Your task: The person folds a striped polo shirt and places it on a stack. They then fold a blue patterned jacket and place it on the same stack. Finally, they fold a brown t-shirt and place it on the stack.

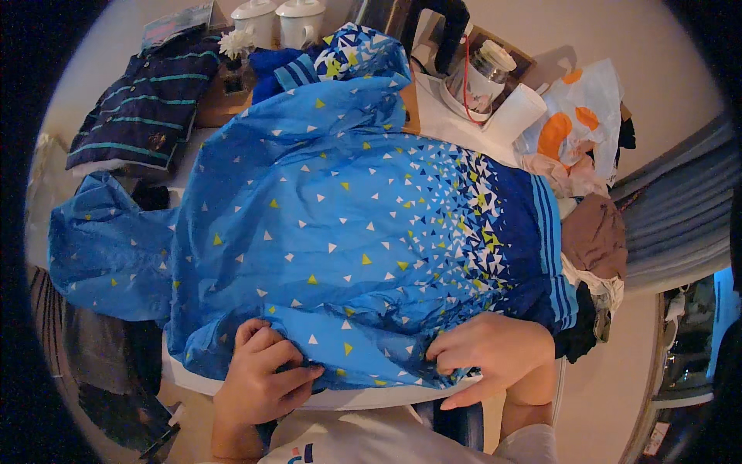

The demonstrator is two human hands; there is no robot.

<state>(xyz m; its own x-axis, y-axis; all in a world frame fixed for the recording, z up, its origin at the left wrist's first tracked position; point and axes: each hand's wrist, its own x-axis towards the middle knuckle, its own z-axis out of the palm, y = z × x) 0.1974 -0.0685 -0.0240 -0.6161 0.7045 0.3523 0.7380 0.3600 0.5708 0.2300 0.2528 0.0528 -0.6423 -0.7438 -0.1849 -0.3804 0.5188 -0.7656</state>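
A blue hooded jacket (309, 209) patterned with white and yellow-green triangles lies spread over a white table (348, 400), its hood (112, 247) to the left and its dark blue striped hem to the right. One sleeve reaches toward the back; the near sleeve lies folded along the front edge. My left hand (270, 371) is closed on the near sleeve fabric by the shoulder side. Farther right, my right hand (495, 352) has its fingers curled into the same sleeve, with the thumb stretched out below. The fabric under its fingertips is partly hidden.
A dark striped folded shirt (147, 108) lies at the back left. White lidded mugs (300, 23), a small white flower (236, 44), a glass jar (487, 69) and a kettle (402, 23) stand behind. Right of the jacket are a plastic bag (576, 108) and brown cloth (593, 236).
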